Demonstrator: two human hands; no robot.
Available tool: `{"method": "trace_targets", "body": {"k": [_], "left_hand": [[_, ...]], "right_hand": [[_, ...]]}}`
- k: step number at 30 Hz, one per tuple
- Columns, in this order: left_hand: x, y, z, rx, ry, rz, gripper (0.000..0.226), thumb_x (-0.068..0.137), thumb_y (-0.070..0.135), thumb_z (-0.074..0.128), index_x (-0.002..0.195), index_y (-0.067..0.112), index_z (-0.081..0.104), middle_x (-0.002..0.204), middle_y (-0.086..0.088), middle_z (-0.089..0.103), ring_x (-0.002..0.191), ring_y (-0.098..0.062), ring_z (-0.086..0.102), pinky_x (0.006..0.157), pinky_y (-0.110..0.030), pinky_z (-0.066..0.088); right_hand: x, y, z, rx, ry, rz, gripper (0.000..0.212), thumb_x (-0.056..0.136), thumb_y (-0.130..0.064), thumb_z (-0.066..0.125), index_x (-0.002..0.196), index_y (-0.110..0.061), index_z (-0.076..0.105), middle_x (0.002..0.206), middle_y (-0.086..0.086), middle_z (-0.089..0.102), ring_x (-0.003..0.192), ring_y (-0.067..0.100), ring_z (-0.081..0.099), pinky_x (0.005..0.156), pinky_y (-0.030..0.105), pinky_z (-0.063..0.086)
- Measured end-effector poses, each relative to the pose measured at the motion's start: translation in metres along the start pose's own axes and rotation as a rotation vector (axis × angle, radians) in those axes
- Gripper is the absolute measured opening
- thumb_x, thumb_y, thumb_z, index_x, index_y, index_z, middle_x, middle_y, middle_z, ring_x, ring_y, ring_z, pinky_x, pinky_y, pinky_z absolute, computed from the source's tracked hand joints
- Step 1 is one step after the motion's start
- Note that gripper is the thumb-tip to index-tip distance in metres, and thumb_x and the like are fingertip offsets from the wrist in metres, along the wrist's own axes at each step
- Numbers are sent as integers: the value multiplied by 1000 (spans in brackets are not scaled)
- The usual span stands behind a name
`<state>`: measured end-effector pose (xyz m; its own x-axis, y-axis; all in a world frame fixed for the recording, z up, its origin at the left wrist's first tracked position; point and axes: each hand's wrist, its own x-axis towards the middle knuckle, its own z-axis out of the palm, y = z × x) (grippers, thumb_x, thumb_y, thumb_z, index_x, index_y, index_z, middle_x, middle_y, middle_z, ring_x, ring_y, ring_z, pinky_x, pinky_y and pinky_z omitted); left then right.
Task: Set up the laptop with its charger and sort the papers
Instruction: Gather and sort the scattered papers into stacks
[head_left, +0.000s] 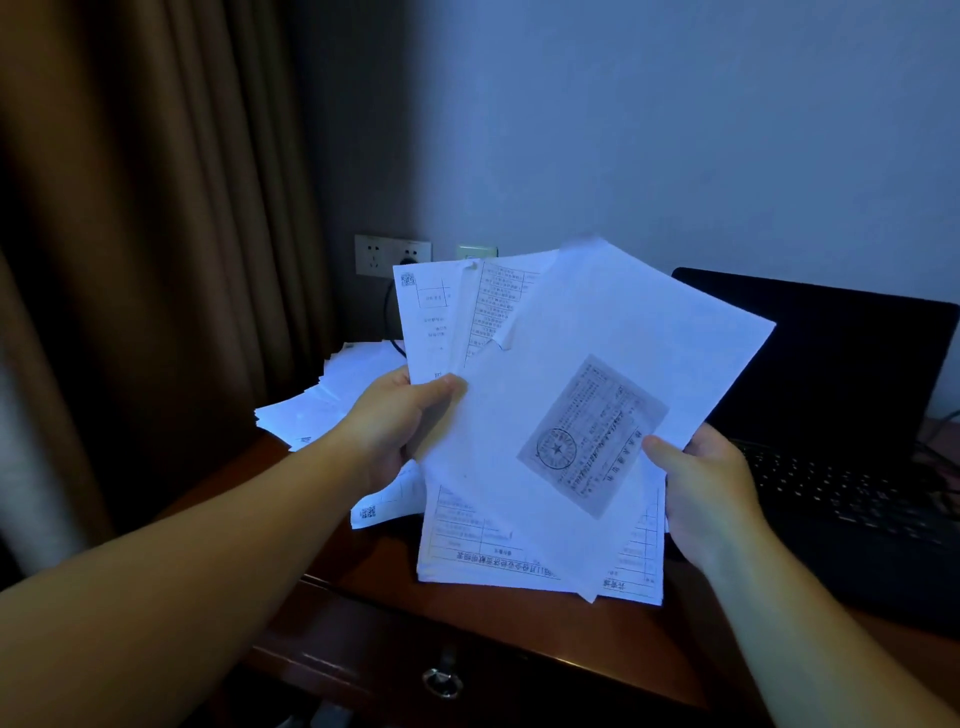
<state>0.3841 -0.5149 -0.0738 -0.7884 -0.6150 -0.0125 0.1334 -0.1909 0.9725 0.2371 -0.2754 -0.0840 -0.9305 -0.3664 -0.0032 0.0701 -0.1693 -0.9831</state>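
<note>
Head view, dim room, bluish light. A fanned sheaf of papers is held up above the front of the bench, between the two hands. The left hand holds the sheaf at its left edge, thumb on the front face and fingers behind. The right hand holds the lower right edge, thumb pressed on the top sheet just beside a printed slip with a round stamp. Both grips are closed on the paper; neither hand is free.

A second, loose pile of papers lies on the back left corner of the bench, near the wall sockets. A dark cable appears to run down from the sockets behind the sheaf, though the light is too poor to trace it. The laptop stands open on the right, screen dark, keyboard partly behind the right hand.

Assessment of handling: the sheets are light, thin and limp. They are splayed at differing angles and not squared, and one upper corner is curled. Held by the edges alone, loose sheets are likely to slide against one another and droop. A firm pinch through the full thickness near one corner, other hand supporting from below, should serve. Squaring the edges against the bench would be advisable before sorting. Creasing and tearing at dog-eared corners are the chief risks.
</note>
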Motion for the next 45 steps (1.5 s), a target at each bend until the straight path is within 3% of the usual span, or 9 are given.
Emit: {"method": "trace_targets", "body": {"k": [3, 10, 14, 17, 21, 25, 29, 34, 45], "left_hand": [[-6, 0, -1, -16, -88, 13, 32, 90, 9, 67, 121, 17, 72, 119, -7, 76, 106, -30, 74, 93, -46, 55], [-7, -10, -1, -89, -58, 44, 45, 91, -18, 46, 122, 6, 68, 115, -18, 76, 101, -35, 75, 75, -41, 64], [-5, -10, -10, -65, 39, 59, 47, 92, -18, 47, 126, 9, 66, 115, -18, 75, 101, -37, 75, 81, -48, 63], [-4, -10, -14, -77, 56, 56, 47, 92, -18, 51, 128, 8, 65, 115, -17, 76, 101, -38, 75, 78, -47, 63], [-4, -15, -13, -115, 77, 47, 44, 91, -16, 54, 124, 10, 67, 112, -15, 77, 97, -35, 76, 74, -44, 63], [-6, -20, -9, -126, 68, 36, 41, 90, -13, 62, 124, 10, 67, 108, -13, 78, 93, -33, 77, 67, -39, 62], [-9, -22, -3, -168, 25, 38, 38, 90, -9, 68, 121, 13, 69, 111, -13, 78, 97, -32, 77, 70, -39, 63], [-10, -21, -2, -203, 53, 26, 26, 98, 2, 63, 120, 15, 70, 109, -8, 79, 94, -26, 78, 67, -34, 63], [-12, -21, -1, -133, 9, 42, 27, 94, -2, 68, 119, 9, 69, 106, -9, 79, 86, -22, 78, 65, -31, 61]], "right_hand": [[3, 1, -5, 47, -36, 10, 26, 100, 7, 53, 111, -10, 69, 109, 11, 77, 95, 32, 75, 75, 45, 59], [7, 9, -10, 44, -31, 44, 40, 93, 19, 44, 114, -5, 67, 113, 16, 74, 101, 35, 71, 89, 50, 55], [12, 12, -18, 47, 153, 54, 35, 94, 16, 47, 91, -13, 66, 97, 11, 70, 83, 29, 67, 67, 34, 51], [15, 15, -19, 38, 188, 59, 34, 92, 17, 48, 90, -12, 65, 98, 12, 70, 84, 32, 66, 67, 33, 50], [12, 16, -15, 81, 179, 47, 32, 92, 18, 50, 102, -6, 69, 106, 14, 72, 93, 34, 68, 78, 38, 54], [10, 22, -11, 42, -4, 41, 30, 91, 12, 62, 117, -2, 69, 111, 15, 75, 102, 33, 71, 92, 47, 55], [10, 26, -9, -90, -103, 63, 26, 88, 8, 69, 109, -6, 74, 101, 11, 79, 92, 30, 75, 82, 42, 58], [15, 32, -11, -11, 31, 15, 23, 90, 7, 66, 99, -13, 73, 93, 4, 79, 77, 20, 76, 61, 29, 56], [16, 36, -17, 57, 139, -5, 22, 89, 8, 68, 96, -13, 72, 94, 7, 77, 76, 24, 74, 63, 35, 59]]}}
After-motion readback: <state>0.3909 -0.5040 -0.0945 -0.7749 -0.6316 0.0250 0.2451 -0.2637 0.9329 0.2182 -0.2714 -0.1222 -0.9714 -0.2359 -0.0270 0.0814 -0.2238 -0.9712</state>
